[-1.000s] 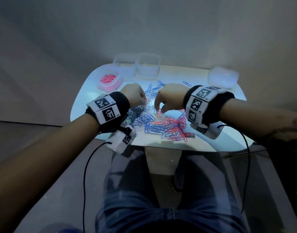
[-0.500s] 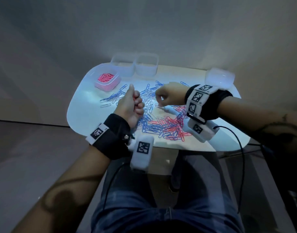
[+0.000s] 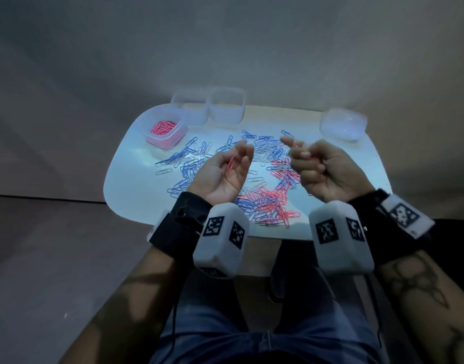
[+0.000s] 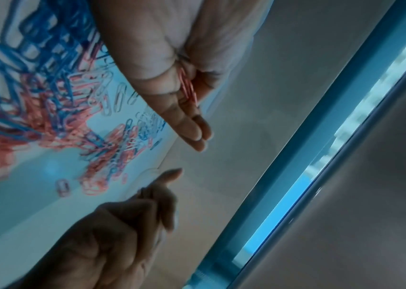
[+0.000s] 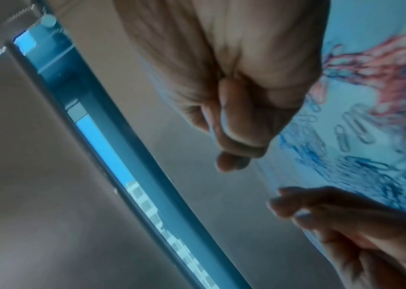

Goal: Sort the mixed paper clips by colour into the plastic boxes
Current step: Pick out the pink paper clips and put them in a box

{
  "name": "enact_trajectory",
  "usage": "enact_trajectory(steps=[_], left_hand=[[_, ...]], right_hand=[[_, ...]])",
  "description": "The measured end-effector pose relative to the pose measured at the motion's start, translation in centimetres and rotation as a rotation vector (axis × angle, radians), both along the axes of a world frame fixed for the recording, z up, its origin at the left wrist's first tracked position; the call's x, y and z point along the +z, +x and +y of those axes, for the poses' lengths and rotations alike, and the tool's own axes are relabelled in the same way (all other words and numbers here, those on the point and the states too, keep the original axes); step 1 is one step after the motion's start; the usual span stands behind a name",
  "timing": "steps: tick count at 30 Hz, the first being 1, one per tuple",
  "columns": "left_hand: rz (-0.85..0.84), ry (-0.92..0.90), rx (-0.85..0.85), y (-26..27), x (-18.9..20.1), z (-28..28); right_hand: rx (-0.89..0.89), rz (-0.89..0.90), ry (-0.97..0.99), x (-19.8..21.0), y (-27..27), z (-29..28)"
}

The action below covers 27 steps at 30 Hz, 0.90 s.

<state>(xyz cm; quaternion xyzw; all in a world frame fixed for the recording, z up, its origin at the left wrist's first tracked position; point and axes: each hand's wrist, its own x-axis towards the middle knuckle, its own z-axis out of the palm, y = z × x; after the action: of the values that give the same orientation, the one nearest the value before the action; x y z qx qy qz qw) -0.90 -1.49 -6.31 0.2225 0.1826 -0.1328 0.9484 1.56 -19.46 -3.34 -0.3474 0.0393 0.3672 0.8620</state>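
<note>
A mixed pile of pink, blue and white paper clips (image 3: 265, 203) lies spread across the white table (image 3: 136, 185). My left hand (image 3: 235, 157) is raised palm up over the pile, its fingers curled round a few pink paper clips (image 3: 231, 165). In the left wrist view these pink paper clips (image 4: 188, 88) lie between thumb and fingers. My right hand (image 3: 299, 153) is also palm up beside it, with fingers curled and the index finger out. A thin pink clip (image 3: 308, 160) shows in its grip. A clear box (image 3: 149, 132) at the back left holds pink clips.
Two empty clear boxes (image 3: 190, 111) (image 3: 227, 109) stand at the table's back edge. Another clear box or lid (image 3: 342, 124) sits at the back right. My knees are under the table's near edge. A grey wall rises behind.
Both hands have lifted off the pile and turned palm up. The left hand came back from the left side toward the middle, and pink clips now show in both hands.
</note>
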Motion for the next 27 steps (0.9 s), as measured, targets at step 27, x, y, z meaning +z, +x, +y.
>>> enact_trajectory(steps=[27], left_hand=[[-0.675,1.829,-0.468,2.9,5.8,-2.9]], right_hand=[[-0.400,0.301,0.080,-3.3,0.0,-2.5]])
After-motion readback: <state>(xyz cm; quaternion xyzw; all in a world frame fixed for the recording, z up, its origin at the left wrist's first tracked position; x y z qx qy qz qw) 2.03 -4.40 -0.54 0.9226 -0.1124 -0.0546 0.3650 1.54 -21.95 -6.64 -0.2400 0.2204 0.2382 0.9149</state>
